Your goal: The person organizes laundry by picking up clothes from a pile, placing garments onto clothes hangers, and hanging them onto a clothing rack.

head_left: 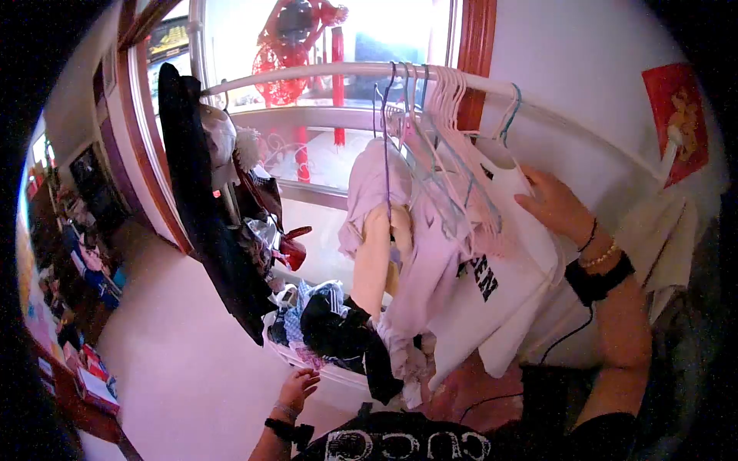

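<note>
My right hand (pixel 555 201) grips the shoulder of a white shirt (pixel 492 315) with black lettering, which hangs from the rail on a hanger. Left of that shirt hang a pale pink garment (pixel 427 273) and several pink hangers (pixel 460 154) bunched together. Low in front of me, my left hand (pixel 298 389) holds nothing, its fingers loosely bent and apart. Beyond it, a basket (pixel 346 374) is heaped with clothes, a black garment (pixel 334 326) on top.
A white clothes rail (pixel 323 69) runs across in front of a window. Long black clothing (pixel 204 200) hangs at its left end. On the right wall is a red paper decoration (pixel 676 123). Shelves of mixed items (pixel 84 253) line the far left.
</note>
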Tool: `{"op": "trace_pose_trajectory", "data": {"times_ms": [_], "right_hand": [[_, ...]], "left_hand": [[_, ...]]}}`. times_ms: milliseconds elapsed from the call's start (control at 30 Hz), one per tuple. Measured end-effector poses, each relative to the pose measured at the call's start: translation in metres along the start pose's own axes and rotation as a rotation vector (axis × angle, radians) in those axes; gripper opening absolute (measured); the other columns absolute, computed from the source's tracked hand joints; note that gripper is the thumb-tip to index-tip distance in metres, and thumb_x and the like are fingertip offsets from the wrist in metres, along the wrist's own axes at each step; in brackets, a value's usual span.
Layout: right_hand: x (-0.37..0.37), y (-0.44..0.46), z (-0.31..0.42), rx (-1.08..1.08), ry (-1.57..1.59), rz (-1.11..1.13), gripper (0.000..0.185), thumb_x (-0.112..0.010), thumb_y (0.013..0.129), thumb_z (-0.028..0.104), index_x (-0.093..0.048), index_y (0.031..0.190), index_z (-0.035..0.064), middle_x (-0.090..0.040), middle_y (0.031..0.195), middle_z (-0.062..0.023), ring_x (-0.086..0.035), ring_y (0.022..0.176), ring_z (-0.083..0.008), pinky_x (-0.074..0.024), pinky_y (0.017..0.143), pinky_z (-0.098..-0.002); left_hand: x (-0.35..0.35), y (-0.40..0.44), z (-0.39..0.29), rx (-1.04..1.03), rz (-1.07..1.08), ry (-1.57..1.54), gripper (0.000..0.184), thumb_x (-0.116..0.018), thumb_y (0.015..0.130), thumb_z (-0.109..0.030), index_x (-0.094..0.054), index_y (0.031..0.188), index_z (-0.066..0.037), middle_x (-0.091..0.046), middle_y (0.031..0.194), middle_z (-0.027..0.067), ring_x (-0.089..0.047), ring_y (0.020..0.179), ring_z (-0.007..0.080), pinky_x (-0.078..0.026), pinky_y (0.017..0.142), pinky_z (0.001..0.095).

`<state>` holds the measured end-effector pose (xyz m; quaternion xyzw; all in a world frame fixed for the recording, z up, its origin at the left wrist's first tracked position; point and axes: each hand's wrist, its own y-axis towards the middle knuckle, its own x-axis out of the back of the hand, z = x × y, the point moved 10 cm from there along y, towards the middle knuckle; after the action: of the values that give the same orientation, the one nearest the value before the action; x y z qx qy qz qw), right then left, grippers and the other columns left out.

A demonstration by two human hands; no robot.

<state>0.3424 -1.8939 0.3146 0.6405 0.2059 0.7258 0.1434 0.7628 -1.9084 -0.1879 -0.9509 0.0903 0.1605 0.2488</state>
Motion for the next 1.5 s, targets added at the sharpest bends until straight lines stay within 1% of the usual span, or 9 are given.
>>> {"op": "trace_pose_trajectory", "data": {"times_ms": [300,467,700,967,1067,1167,1233,1300,1500], "right_hand": [[0.069,-0.034,0.123,0.292,-0.184,-0.582,0.01,-0.058,0.078,0.01,-0.056,0.086,0.004,-0.057,0.085,-0.0125,-0.054,0.077,-0.0301,-0.0432,0.07,-0.036],[-0.001,-0.088,0.199,0.508,-0.09,0.028,0.013,-0.063,0.07,0.019,-0.054,0.069,0.0112,-0.054,0.069,-0.005,-0.052,0.063,-0.0243,-0.0405,0.055,-0.034],[-0.058,-0.11,0.189,0.46,0.12,0.288,0.02,-0.064,0.065,0.016,-0.047,0.056,0.0102,-0.049,0.057,-0.0051,-0.049,0.051,-0.0251,-0.0377,0.045,-0.034],[-0.099,-0.103,0.165,0.244,0.119,0.331,0.023,-0.051,0.079,0.02,-0.05,0.06,0.0065,-0.049,0.058,-0.0117,-0.048,0.054,-0.0335,-0.0382,0.048,-0.0396],[-0.116,-0.079,0.153,0.119,0.188,0.209,0.021,-0.049,0.083,0.023,-0.055,0.073,0.006,-0.054,0.066,-0.0138,-0.053,0.062,-0.0343,-0.042,0.055,-0.0412],[-0.114,-0.039,0.151,0.197,0.211,-0.108,0.023,-0.049,0.086,0.023,-0.057,0.094,0.0028,-0.06,0.085,-0.0178,-0.057,0.078,-0.0337,-0.0459,0.067,-0.0412],[-0.12,0.006,0.14,0.051,0.273,-0.142,0.022,-0.048,0.084,0.012,-0.051,0.104,0.0032,-0.057,0.079,-0.0176,-0.056,0.072,-0.032,-0.045,0.064,-0.0366],[-0.12,0.036,0.125,0.066,0.301,-0.398,0.026,-0.051,0.082,0.015,-0.05,0.106,0.0033,-0.057,0.08,-0.0163,-0.056,0.074,-0.0298,-0.0453,0.067,-0.0354],[-0.16,0.086,0.084,-0.263,0.282,-0.359,0.033,-0.058,0.076,0.022,-0.048,0.102,0.0045,-0.058,0.086,-0.0152,-0.057,0.077,-0.0293,-0.046,0.07,-0.0383]], "left_hand": [[-0.012,0.042,-0.01,-0.017,0.158,0.037,0.025,-0.05,0.084,-0.02,-0.05,0.106,-0.008,-0.057,0.107,0.008,-0.054,0.099,0.0211,-0.042,0.082,0.0312],[-0.006,0.065,0.003,0.052,0.18,0.063,0.028,-0.052,0.084,-0.023,-0.051,0.106,-0.007,-0.058,0.105,0.0072,-0.055,0.097,0.0185,-0.043,0.08,0.0292],[-0.111,0.098,-0.165,-0.649,0.339,0.533,0.026,-0.053,0.087,-0.02,-0.052,0.106,-0.002,-0.058,0.095,0.0066,-0.054,0.087,0.0145,-0.044,0.077,0.0276],[-0.24,0.055,-0.337,-1.497,0.093,0.672,0.031,-0.063,0.075,-0.013,-0.054,0.103,-0.003,-0.056,0.098,0.0161,-0.054,0.091,0.0302,-0.043,0.08,0.0346],[-0.278,0.043,-0.347,-1.614,0.101,0.741,0.032,-0.064,0.074,-0.014,-0.054,0.102,-0.003,-0.056,0.096,0.016,-0.053,0.087,0.0319,-0.043,0.078,0.0357],[-0.291,0.064,-0.345,-1.45,0.186,0.661,0.025,-0.063,0.075,-0.013,-0.053,0.094,-0.003,-0.055,0.091,0.0145,-0.053,0.081,0.0294,-0.043,0.072,0.0349],[-0.294,0.068,-0.341,-1.406,0.201,0.669,0.022,-0.063,0.076,-0.014,-0.052,0.091,-0.002,-0.054,0.089,0.0139,-0.053,0.079,0.0275,-0.043,0.068,0.034],[-0.292,0.082,-0.333,-1.218,0.317,0.578,0.023,-0.059,0.082,-0.016,-0.05,0.098,-0.003,-0.051,0.085,0.006,-0.049,0.072,0.0136,-0.043,0.067,0.0269],[-0.274,0.035,-0.362,-1.261,0.377,0.503,0.014,-0.056,0.085,-0.015,-0.046,0.085,-0.005,-0.045,0.067,0.002,-0.042,0.062,0.0104,-0.038,0.057,0.0242]]}}
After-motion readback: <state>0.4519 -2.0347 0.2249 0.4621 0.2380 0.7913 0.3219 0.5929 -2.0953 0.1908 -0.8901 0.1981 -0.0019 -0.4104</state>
